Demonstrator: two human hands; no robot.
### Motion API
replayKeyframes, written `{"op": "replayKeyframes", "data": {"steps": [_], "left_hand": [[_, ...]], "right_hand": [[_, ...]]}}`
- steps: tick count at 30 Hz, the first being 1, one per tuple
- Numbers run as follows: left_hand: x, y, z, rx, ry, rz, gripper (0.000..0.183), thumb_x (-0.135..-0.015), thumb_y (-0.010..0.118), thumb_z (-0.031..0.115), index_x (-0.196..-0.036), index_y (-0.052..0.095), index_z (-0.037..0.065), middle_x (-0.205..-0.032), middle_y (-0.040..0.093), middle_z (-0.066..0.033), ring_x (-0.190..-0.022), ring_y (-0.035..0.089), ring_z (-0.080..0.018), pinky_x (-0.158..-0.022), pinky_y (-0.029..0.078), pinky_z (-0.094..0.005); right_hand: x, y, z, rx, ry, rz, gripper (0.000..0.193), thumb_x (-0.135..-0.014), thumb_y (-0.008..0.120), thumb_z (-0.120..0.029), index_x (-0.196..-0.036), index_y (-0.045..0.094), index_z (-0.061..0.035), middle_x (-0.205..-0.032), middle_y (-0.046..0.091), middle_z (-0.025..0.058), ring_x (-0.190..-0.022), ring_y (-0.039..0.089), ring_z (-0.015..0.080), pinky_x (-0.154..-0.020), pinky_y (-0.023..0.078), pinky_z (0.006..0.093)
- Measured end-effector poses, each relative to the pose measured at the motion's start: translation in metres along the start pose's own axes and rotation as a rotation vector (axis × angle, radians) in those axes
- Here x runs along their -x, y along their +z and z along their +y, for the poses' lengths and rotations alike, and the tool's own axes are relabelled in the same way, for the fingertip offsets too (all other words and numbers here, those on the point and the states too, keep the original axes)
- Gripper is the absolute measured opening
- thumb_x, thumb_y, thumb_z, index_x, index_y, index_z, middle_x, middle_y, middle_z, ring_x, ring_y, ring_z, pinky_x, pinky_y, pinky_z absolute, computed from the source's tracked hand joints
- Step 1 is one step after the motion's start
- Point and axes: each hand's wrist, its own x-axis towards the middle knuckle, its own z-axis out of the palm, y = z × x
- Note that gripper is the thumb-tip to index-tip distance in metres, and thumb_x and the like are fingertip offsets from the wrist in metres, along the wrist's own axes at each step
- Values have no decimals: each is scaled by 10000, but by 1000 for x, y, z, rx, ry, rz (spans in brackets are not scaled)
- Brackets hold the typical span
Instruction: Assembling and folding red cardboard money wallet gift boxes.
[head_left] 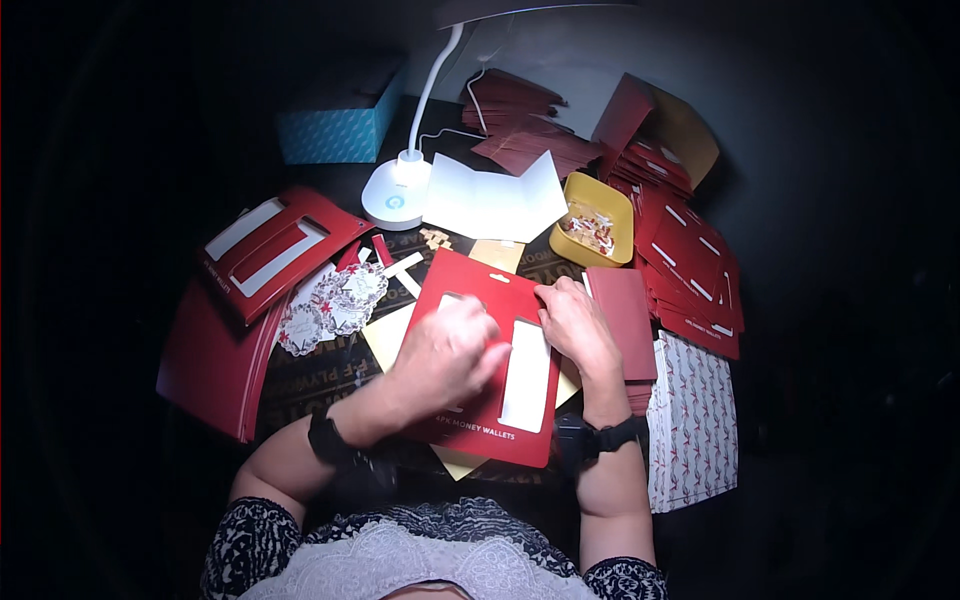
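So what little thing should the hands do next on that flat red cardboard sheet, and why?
Maybe press the left side of the flat red cardboard sheet with the curled, bare left hand: it is over that side, though blurred, and the bare right hand is at the sheet's upper right edge, where it could steady it.

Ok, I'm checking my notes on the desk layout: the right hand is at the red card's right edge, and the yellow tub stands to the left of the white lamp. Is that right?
Not quite: the head view shows the yellow tub to the right of the white lamp. The right hand is at the red card's right edge.
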Motion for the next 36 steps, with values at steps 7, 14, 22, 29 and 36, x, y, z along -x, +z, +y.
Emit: {"op": "replayKeyframes", "data": {"steps": [7,14,22,29,36], "left_hand": [[6,35,68,973,-655,-557,539,-843,726,411,-1048,615,-75,-761,647,-80,-641,614,-141,-579,501,-286],[13,56,78,1444,-899,-397,355,-891,691,290,-1035,641,-31,-871,679,-76,-738,652,-127,-623,528,-253],[19,51,87,1570,-1112,-459,421,-893,654,419,-970,664,5,-823,697,-123,-700,689,-228,-621,553,-319],[18,51,84,1400,-896,-462,398,-955,581,377,-955,647,-16,-732,658,-90,-572,642,-196,-529,507,-305],[5,30,56,52,344,-42,708,-745,677,215,-1375,407,36,-1322,467,-194,-1192,501,-317,-1022,419,-435]], "right_hand": [[-15,-3,3,58,102,-38,267,-842,622,-134,-1089,661,-37,-1022,636,216,-997,607,379,-861,492,463],[-18,-13,-5,39,133,94,260,-853,607,-196,-1050,670,-38,-990,662,224,-968,625,393,-841,502,475],[-22,-3,-1,-981,419,259,281,-914,523,-132,-1091,659,39,-793,691,101,-615,633,116,-552,499,243],[-23,1,-7,-1037,387,287,273,-907,499,-122,-1041,664,49,-759,683,114,-552,607,121,-489,474,248],[-21,-12,5,-1215,525,199,248,-902,572,-162,-1014,642,48,-792,663,108,-590,591,109,-498,463,213]]}}
